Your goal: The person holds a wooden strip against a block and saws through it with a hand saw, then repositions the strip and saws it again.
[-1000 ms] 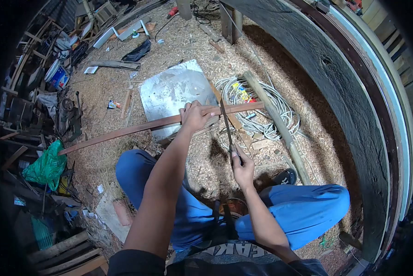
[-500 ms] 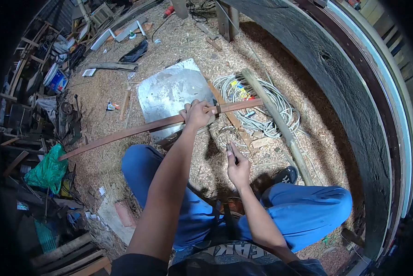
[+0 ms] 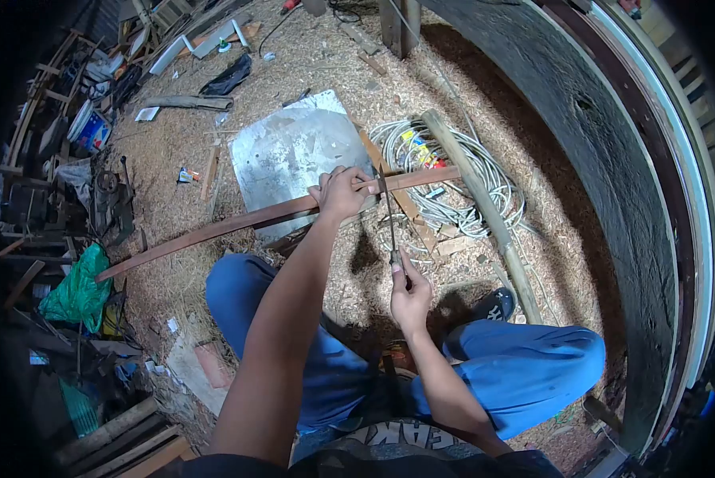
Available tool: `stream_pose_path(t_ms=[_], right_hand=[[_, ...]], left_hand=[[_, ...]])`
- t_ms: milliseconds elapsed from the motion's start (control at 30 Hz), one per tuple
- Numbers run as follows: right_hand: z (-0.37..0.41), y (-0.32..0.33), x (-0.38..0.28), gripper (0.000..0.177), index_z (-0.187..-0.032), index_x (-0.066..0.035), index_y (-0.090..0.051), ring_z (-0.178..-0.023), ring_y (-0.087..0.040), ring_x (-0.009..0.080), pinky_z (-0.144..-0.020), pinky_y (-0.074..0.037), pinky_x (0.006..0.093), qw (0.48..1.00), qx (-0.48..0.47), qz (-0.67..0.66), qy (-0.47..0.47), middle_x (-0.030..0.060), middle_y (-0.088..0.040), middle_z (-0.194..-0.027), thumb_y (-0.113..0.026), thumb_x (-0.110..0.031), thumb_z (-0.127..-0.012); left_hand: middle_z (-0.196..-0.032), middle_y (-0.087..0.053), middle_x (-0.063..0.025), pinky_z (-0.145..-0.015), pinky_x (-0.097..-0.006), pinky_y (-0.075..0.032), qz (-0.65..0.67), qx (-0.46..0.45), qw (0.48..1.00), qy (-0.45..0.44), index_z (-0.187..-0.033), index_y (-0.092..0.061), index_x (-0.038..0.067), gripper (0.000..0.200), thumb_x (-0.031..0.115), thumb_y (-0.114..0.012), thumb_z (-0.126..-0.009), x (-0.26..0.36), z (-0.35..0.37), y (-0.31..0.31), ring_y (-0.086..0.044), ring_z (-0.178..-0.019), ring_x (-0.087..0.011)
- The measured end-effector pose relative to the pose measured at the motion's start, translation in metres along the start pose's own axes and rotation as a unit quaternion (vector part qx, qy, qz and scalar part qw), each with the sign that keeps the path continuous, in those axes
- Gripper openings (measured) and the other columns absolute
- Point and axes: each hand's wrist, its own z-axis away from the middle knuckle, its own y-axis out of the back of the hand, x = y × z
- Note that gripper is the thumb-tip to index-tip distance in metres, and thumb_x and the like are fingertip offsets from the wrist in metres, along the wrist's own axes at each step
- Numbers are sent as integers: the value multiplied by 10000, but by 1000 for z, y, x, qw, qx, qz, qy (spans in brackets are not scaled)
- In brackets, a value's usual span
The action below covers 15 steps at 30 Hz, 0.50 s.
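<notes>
My left hand (image 3: 344,193) is closed around a long reddish wooden strip (image 3: 238,225), gripping it over the metal sheet. My right hand (image 3: 411,296) is wrapped round the handle of a narrow handsaw (image 3: 391,219), whose thin blade shows nearly edge-on. That blade points away from me and crosses the strip just right of my left fingers. The strip's right end lies by a round wooden pole (image 3: 480,193), over a coil of grey cable (image 3: 497,179). Its left end reaches a green plastic bag (image 3: 79,291).
A worn metal sheet (image 3: 290,147) lies on the shaving-covered ground. Scrap wood and clutter line the left side, with a white bucket (image 3: 89,127) among them. A large dark timber slab (image 3: 564,119) curves along the right. My bent legs (image 3: 525,370) frame the near area.
The saw blade now shows plainly across the strip, where before it was mostly unseen. Both hands keep their grips, and the view has shifted slightly.
</notes>
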Motion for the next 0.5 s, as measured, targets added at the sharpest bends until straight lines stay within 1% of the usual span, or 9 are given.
stream_pose_path(t_ms=[67, 167, 233, 267, 300, 333, 400, 433, 500], right_hand=[[1, 4, -20, 415, -1422, -32, -582, -635, -461, 27, -581, -434, 224, 996, -19, -17, -81, 4, -713, -911, -600, -87, -1011], [-2, 6, -20, 415, -1420, -34, -586, -647, -459, 26, -586, -432, 222, 996, -28, -22, -78, 5, -706, -917, -602, -77, -1008], [-3, 5, -15, 413, -1414, -28, -589, -673, -501, 35, -616, -460, 228, 995, -31, -42, -89, 44, -737, -952, -604, -64, -1003], [-4, 4, -5, 408, -1407, -23, -593, -711, -549, 50, -655, -486, 242, 998, -26, -27, -41, 81, -751, -990, -604, -58, -1000], [-4, 4, -5, 404, -1400, -18, -598, -750, -596, 65, -695, -511, 256, 1000, -19, -11, 7, 119, -764, -1029, -603, -51, -997], [-3, 9, -6, 404, -1400, -18, -598, -750, -596, 65, -695, -511, 256, 1000, -18, -8, 2, 119, -764, -1029, -603, -51, -997], [-5, 20, -12, 395, -1386, -6, -606, -850, -656, 101, -779, -536, 285, 985, -72, -27, -152, 178, -760, -1085, -600, -46, -993], [-5, 22, -11, 395, -1386, -6, -606, -850, -656, 101, -779, -536, 285, 986, -70, -25, -150, 178, -760, -1085, -600, -46, -993], [-8, 19, -10, 392, -1381, -9, -611, -864, -663, 110, -790, -539, 295, 998, -61, 9, -31, 185, -760, -1084, -596, -38, -990]], left_hand=[[-1005, -627, 11, -975, -499, -335, 5, -8, 1000, -6, -1005, -754, 253, 278, 406, -836, -787, -2, -1, -1, -523, -1035, -256], [-1001, -623, -4, -976, -459, -373, -4, -14, 1000, 17, -990, -756, 246, 286, 412, -844, -774, 14, 4, 11, -522, -1032, -269], [-994, -617, -3, -962, -422, -387, -19, -10, 999, 28, -986, -755, 247, 274, 393, -848, -773, 18, 6, 14, -521, -1032, -283], [-994, -617, -3, -962, -422, -387, -19, -12, 999, 34, -986, -755, 247, 274, 393, -848, -773, 14, 5, 12, -521, -1032, -283], [-993, -614, 1, -962, -457, -378, -6, -9, 1000, 15, -989, -753, 251, 267, 377, -849, -775, 10, 3, 10, -519, -1041, -287], [-992, -611, 5, -963, -492, -369, 9, -7, 1000, -6, -993, -751, 255, 262, 362, -851, -776, 8, 4, 9, -517, -1050, -291], [-994, -609, 11, -956, -528, -357, 2, -11, 1000, -4, -995, -750, 255, 260, 350, -854, -776, 13, 8, 12, -516, -1056, -291], [-995, -608, 16, -950, -564, -345, -8, -11, 1000, -1, -997, -749, 256, 260, 337, -857, -775, 16, 10, 16, -515, -1062, -291], [-1020, -616, 28, -944, -607, -321, 12, -5, 999, -33, -1007, -743, 256, 278, 352, -857, -773, 8, 8, 15, -518, -1083, -290]])
